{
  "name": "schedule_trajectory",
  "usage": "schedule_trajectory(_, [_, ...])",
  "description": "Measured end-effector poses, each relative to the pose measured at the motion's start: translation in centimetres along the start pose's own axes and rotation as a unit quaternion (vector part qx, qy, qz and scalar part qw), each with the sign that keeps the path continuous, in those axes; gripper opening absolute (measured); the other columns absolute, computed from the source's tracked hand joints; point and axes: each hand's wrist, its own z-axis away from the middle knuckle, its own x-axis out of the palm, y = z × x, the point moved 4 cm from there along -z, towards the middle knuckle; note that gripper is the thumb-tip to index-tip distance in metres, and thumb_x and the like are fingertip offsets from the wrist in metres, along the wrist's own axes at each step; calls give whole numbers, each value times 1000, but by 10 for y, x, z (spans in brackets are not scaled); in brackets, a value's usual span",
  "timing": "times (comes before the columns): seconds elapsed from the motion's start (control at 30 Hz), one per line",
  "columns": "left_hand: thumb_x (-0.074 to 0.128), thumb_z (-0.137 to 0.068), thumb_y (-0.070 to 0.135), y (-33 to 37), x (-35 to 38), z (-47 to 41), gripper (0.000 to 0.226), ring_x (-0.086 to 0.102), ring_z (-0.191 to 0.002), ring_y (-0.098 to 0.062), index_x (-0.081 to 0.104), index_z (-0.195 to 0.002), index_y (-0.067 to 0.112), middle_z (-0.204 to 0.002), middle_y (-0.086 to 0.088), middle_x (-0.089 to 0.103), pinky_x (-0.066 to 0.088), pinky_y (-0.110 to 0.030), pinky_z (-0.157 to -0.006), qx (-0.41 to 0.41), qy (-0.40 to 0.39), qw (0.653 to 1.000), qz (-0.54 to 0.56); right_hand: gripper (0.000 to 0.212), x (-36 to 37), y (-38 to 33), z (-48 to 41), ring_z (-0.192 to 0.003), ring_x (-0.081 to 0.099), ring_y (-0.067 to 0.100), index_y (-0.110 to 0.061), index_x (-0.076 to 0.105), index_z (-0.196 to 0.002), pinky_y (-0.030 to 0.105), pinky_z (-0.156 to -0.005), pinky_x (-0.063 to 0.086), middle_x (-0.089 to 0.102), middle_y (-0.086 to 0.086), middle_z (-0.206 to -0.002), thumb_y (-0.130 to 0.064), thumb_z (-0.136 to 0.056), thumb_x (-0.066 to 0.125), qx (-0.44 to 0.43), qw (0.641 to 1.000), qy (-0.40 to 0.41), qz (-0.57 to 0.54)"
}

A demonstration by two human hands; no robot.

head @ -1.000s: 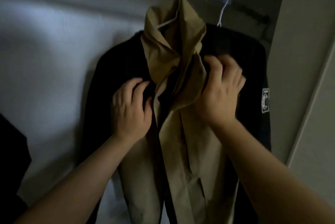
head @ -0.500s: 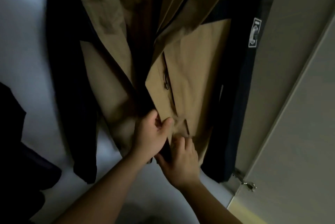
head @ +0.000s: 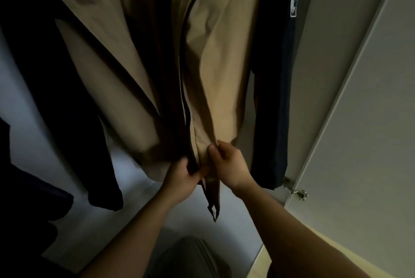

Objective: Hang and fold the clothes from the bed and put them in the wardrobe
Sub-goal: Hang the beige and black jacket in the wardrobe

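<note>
My left hand (head: 183,176) and right hand (head: 229,165) each pinch the tan jacket (head: 220,57) hem; its zipper (head: 185,80) runs up between them.

Domestic wardrobe interior, dimly lit.
A tan jacket (head: 224,53) and a dark jacket (head: 274,98) are seen hung against a pale back panel (head: 29,133) at left; a flat door (head: 370,120) with a metal hinge (head: 299,194) is set at right of frame.

The tan jacket (head: 224,57) with dark sleeves hangs unzipped, its front edges drawn together low.
</note>
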Motion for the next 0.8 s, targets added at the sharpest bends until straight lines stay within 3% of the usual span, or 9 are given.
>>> schedule_trajectory(0.1, [77,-87,21,-20,14,1,33,66,-111,-11,60,-112,34,-112,10,70,57,-30,-90,-16,-61,998,0,28,-2,0,0,-74,64,25,-17,64,-89,47,-75,56,66,9,-79,-37,-104,51,11,1000,28,7])
schedule_trajectory(0.17, [73,-91,19,-30,23,4,22,66,-109,-15,62,-110,20,-112,1,70,56,-37,-95,-27,-68,996,-42,29,-2,-2,-2,-73,63,23,-18,64,-89,46,-76,55,65,9,-80,-38,-104,49,7,999,40,23])
schedule_trajectory(0.27, [63,-98,19,-41,34,7,12,68,-106,-26,62,-93,8,-104,-11,69,59,-41,-87,-91,-40,995,16,24,-3,-3,-2,-72,63,15,-22,63,-94,47,-76,57,65,5,-82,-41,-103,52,0,999,46,22])
schedule_trajectory(0.33, [58,-100,10,-42,32,5,11,69,-103,-28,65,-107,6,-110,-13,69,61,-38,-79,-108,-17,993,51,20,-2,3,3,-83,65,12,-26,59,-106,41,-79,58,66,-1,-94,-44,-97,61,-5,1000,12,27])
schedule_trajectory(0.4, [53,-98,4,-39,26,-1,23,69,-102,-31,64,-119,3,-113,-16,69,61,-45,-84,-90,8,996,16,47,2,18,15,-102,62,10,-33,48,-125,35,-87,56,61,-7,-116,-48,-87,73,10,995,-39,92])
schedule_trajectory(0.47, [53,-98,6,-32,21,-5,27,68,-104,-32,64,-122,6,-113,-14,69,59,-50,-88,-97,33,995,0,76,6,36,28,-117,54,19,-33,36,-140,41,-96,53,49,-2,-134,-53,-79,77,58,980,-67,180])
schedule_trajectory(0.6, [51,-103,18,-28,18,-15,27,69,-101,-26,62,-127,20,-116,-4,69,62,-45,-82,-119,30,992,4,94,21,53,45,-123,50,27,-28,21,-148,44,-99,52,41,4,-141,-53,-78,79,100,966,-148,187])
schedule_trajectory(0.73, [51,-104,19,-22,9,-22,35,66,-86,-15,53,-138,16,-115,3,64,62,-29,-60,-107,43,993,20,53,26,59,47,-99,65,23,-23,41,-138,39,-85,58,57,3,-124,-40,-94,66,58,971,-65,224])
schedule_trajectory(0.8, [51,-104,27,-18,3,-24,46,64,-106,-26,45,-146,10,-124,-2,59,61,-40,-81,-91,62,994,-10,35,27,70,47,-92,71,20,-22,52,-130,39,-83,61,65,5,-117,-37,-100,59,117,986,-54,109])
